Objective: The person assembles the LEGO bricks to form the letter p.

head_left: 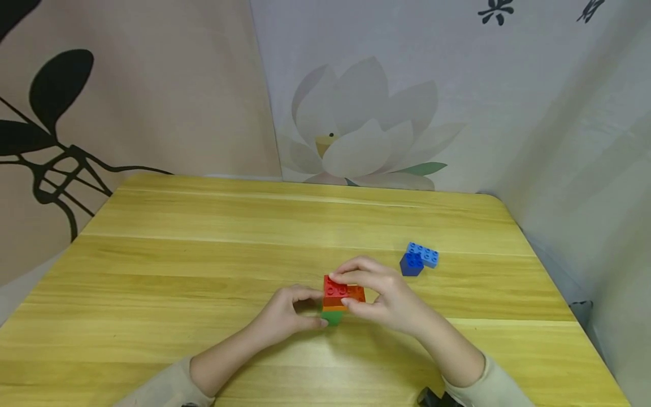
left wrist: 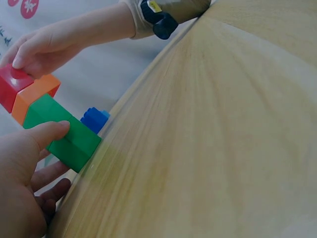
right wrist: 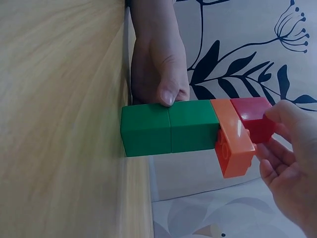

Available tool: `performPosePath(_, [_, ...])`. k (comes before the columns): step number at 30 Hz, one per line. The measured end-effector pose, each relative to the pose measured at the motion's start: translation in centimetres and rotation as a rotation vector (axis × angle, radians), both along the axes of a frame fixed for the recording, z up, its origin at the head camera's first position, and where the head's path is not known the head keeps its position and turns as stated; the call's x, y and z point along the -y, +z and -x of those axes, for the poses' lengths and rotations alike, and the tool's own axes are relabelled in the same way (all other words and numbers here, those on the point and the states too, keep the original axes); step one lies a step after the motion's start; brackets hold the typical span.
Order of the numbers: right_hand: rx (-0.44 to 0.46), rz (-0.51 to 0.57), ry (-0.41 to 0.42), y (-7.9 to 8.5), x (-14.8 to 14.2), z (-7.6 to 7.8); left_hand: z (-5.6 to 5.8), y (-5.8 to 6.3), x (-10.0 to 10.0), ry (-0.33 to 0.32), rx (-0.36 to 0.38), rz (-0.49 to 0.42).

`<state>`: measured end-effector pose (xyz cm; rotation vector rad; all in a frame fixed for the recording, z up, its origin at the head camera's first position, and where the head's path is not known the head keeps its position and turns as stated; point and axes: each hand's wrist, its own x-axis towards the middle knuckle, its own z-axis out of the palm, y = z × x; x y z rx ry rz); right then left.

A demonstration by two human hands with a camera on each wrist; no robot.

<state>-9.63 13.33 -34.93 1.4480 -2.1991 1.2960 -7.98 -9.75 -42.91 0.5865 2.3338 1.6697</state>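
Two green blocks (right wrist: pixel 146 130) are stacked upright on the table. Across their top lies an orange block (right wrist: pixel 234 144), overhanging to one side. A red block (head_left: pixel 335 289) sits on the orange one, over the green column. My left hand (head_left: pixel 285 316) grips the green blocks from the left, its thumb (left wrist: pixel 52 131) on a green side. With fingertips and thumb, my right hand (head_left: pixel 378 291) pinches the red block at the top; in the right wrist view the thumb lies on its side.
Beyond my right hand, a dark blue block (head_left: pixel 411 264) stands in front of a lighter blue block (head_left: pixel 429 257). The wooden table (head_left: pixel 178 254) reaches back to a printed curtain (head_left: pixel 366 113). A black object (head_left: pixel 432 397) is near the right sleeve.
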Motion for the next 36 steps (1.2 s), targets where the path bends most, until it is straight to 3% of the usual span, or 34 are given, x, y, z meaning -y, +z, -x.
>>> performPosePath(19, [0.059,-0.020,0.021,0.12,0.06,0.09,0.07,-0.10,0.01,0.009,0.000,0.025])
performPosePath(36, [0.111,-0.060,-0.014,-0.03,-0.09,0.15,0.24,-0.32,0.09,-0.006,0.008,0.025])
